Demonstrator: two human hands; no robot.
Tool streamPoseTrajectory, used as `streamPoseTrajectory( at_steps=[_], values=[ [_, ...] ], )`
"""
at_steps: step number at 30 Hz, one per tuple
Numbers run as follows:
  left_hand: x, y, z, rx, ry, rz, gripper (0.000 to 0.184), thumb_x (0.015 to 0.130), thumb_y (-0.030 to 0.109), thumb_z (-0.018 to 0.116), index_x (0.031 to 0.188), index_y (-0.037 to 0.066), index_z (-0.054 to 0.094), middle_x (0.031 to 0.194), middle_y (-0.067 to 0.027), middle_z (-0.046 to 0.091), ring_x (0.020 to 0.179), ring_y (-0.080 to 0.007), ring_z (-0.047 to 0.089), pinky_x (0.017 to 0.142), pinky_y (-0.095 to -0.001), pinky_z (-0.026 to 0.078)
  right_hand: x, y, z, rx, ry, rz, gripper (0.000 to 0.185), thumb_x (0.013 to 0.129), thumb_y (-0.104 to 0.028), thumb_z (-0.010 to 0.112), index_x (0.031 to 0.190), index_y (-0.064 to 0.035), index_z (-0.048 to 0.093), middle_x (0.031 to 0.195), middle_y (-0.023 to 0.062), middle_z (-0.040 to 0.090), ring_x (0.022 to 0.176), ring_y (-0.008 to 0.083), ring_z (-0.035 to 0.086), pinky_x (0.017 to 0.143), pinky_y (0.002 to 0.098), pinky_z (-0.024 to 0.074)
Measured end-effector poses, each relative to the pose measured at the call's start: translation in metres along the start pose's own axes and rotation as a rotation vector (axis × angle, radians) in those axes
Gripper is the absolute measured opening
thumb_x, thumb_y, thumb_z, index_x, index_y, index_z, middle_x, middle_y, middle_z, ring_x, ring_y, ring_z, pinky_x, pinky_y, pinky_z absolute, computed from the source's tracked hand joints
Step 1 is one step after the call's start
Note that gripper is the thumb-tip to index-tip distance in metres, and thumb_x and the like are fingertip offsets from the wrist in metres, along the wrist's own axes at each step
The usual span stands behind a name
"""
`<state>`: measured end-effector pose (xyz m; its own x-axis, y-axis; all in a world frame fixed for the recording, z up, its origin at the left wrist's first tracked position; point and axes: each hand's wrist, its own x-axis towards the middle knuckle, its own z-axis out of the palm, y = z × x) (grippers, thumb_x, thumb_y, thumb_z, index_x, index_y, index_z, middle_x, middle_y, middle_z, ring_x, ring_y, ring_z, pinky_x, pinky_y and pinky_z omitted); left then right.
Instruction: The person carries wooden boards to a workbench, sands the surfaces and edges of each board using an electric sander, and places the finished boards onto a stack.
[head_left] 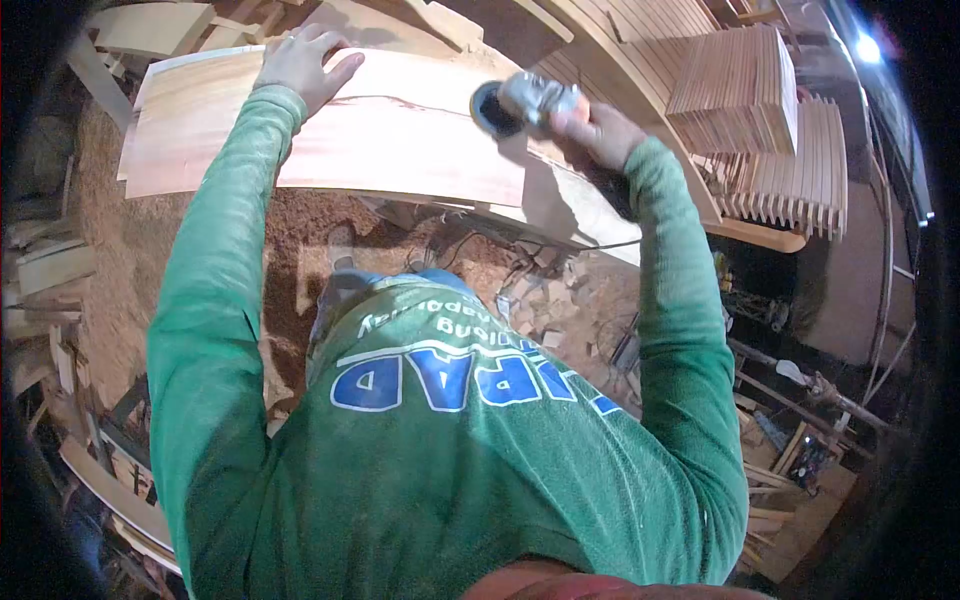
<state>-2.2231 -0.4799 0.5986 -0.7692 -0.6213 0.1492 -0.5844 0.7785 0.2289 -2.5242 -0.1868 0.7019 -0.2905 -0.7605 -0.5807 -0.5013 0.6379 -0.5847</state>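
A wide pale wooden board lies across the bench in front of me, with a dark crack line along its upper part. My left hand rests on the board's far edge at the left, thumb spread from the fingers; the fingertips are partly hidden. At the board's right end, my right hand is wrapped round an angle grinder, somewhat blurred. The grinder's round disc faces left, over or against the board; I cannot tell whether it touches.
Stacked wooden slats stand at the upper right, beside more upright slats. A dark cable runs below the bench. Sawdust and wood offcuts cover the floor. Scrap boards lie at the left.
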Motion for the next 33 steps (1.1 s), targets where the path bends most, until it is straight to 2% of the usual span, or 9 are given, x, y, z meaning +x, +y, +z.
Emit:
streamPoseTrajectory(
  at_steps=[8,10,11,13,21,22,25,29,33],
  values=[
    [0.001,0.005,-0.003,0.0,0.023,0.01,0.041,0.097,0.05,0.059,0.109,0.013,0.072,0.113,-0.0077,0.067,0.113,-0.0304,0.06,0.104,-0.0458,0.042,-0.018,-0.006,0.008,0.149,-0.025,-0.042,0.067,0.087,-0.069,0.068,0.106,-0.0047,0.064,0.079,0.003,0.061,0.067,0.0142,0.058,0.061,0.0306,0.0515],
    [0.002,0.006,-0.002,-0.009,0.02,0.009,0.041,0.097,0.05,0.059,0.108,0.013,0.072,0.113,-0.0076,0.066,0.113,-0.0303,0.061,0.104,-0.0455,0.041,-0.044,-0.003,0.014,-0.099,-0.207,0.05,0.076,0.084,-0.062,0.071,0.131,-0.003,0.063,0.118,0.0153,0.07,0.108,0.0233,0.065,0.096,0.0379,0.0505],
    [0.002,0.005,-0.002,-0.01,0.017,0.009,0.041,0.097,0.05,0.059,0.108,0.013,0.072,0.114,-0.0075,0.066,0.113,-0.0302,0.061,0.104,-0.0454,0.041,-0.063,-0.022,0.021,-0.021,-0.268,-0.025,0.075,0.083,-0.062,0.073,0.13,-0.0041,0.064,0.119,0.0178,0.07,0.115,0.0257,0.064,0.102,0.0383,0.0479],
    [0.002,0.006,-0.002,-0.032,0.008,-0.006,0.041,0.097,0.05,0.059,0.108,0.013,0.072,0.113,-0.0074,0.065,0.113,-0.0302,0.061,0.104,-0.0452,0.041,-0.064,-0.008,0.038,-0.028,-0.179,-0.259,0.073,0.082,-0.062,0.074,0.127,-0.0043,0.066,0.117,0.0189,0.071,0.115,0.029,0.065,0.103,0.04,0.0475],
    [-0.002,0.009,-0.007,-0.032,0.027,0.008,0.041,0.096,0.051,0.06,0.108,0.014,0.073,0.108,-0.0086,0.065,0.11,-0.0311,0.061,0.103,-0.0462,0.041,0.041,-0.012,-0.022,-0.064,-0.003,0.078,0.08,0.085,-0.072,0.064,0.111,0.0033,0.071,0.093,0.0154,0.072,0.087,0.0253,0.069,0.079,0.0418,0.0561],
    [-0.003,0.008,-0.006,-0.035,0.032,0.009,0.042,0.096,0.051,0.06,0.108,0.014,0.073,0.107,-0.0086,0.065,0.11,-0.0311,0.061,0.102,-0.0463,0.041,0.041,-0.02,-0.026,0.007,-0.065,0.121,0.059,0.089,-0.057,0.072,0.108,-0.0021,0.063,0.086,0.0015,0.062,0.073,0.0114,0.056,0.062,0.0293,0.0479],
    [-0.001,0.003,-0.004,-0.038,0.085,0.036,0.042,0.096,0.051,0.061,0.107,0.013,0.073,0.104,-0.0079,0.065,0.105,-0.0305,0.062,0.101,-0.0457,0.042,0.012,-0.014,-0.001,0.025,-0.06,-0.031,0.059,0.089,-0.055,0.073,0.113,-0.0017,0.064,0.085,0.0037,0.063,0.078,0.0122,0.06,0.065,0.0294,0.0493],
    [-0.002,0.006,-0.012,-0.024,-0.063,-0.033,0.048,0.097,0.057,0.055,0.117,0.017,0.072,0.113,-0.0071,0.065,0.109,-0.0296,0.062,0.107,-0.0453,0.04,-0.045,-0.027,0.034,-0.163,-0.298,-0.095,0.078,0.078,-0.061,0.078,0.128,-0.0017,0.066,0.118,0.0217,0.07,0.112,0.0302,0.066,0.103,0.0399,0.0496],
    [0.0,0.005,-0.008,-0.022,-0.068,-0.023,0.048,0.098,0.057,0.053,0.119,0.017,0.071,0.117,-0.0075,0.065,0.113,-0.0286,0.062,0.109,-0.0461,0.04,-0.015,-0.008,0.02,-0.266,-0.248,-0.055,0.087,0.075,-0.074,0.073,0.118,0.0008,0.07,0.105,0.0212,0.073,0.1,0.0312,0.071,0.09,0.041,0.0554]
  ],
)
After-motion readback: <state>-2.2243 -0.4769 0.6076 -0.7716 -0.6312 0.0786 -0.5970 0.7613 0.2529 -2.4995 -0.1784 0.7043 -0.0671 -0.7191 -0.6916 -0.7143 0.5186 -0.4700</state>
